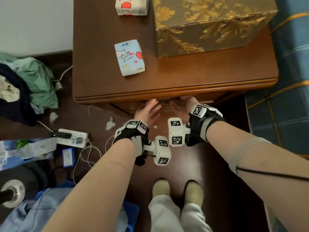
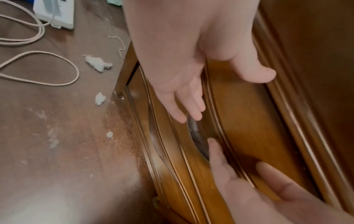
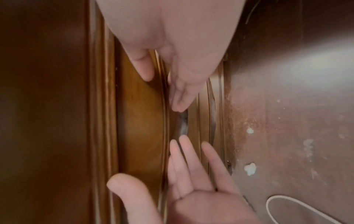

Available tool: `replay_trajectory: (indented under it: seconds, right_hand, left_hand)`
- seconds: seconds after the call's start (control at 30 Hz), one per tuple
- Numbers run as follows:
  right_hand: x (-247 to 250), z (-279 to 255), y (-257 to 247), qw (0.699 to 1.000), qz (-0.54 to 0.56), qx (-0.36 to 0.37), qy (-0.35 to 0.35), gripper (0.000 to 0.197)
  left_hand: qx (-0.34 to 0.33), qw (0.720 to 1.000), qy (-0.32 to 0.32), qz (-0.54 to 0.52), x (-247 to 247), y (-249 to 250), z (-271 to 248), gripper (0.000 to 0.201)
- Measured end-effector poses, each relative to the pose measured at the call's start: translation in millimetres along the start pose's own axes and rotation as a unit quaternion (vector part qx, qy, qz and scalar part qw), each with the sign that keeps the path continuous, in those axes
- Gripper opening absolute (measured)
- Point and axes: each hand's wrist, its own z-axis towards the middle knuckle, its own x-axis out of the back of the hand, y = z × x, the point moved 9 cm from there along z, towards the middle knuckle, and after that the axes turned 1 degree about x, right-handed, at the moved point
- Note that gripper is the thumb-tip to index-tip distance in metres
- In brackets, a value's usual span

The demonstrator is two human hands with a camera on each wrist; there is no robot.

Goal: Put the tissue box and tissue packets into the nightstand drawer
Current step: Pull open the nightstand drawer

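A dark wooden floor (image 1: 192,164) is seen below a nightstand (image 1: 184,76). On its top are found a gold tissue box (image 1: 209,25) and two tissue packets (image 1: 129,57) (image 1: 131,5). The closed drawer (image 2: 247,115) is reached by the left hand (image 1: 148,110) and right hand (image 1: 183,106), each grip slack-fingered and empty.

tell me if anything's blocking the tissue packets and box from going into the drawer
Yes: the drawer front looks closed. Both the left hand and right hand have fingers at its handle groove. The tissue box and two tissue packets sit on the nightstand top.
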Motion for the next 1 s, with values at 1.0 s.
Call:
replay_trajectory:
  seconds: [1.0]
  right_hand:
    - [73.9,-114.2,18.3,0.767,-0.634,0.098,0.010,0.032]
  left_hand:
    - [0.120,0.987,0.097,0.052,45.1,-50.0,-94.7,0.055]
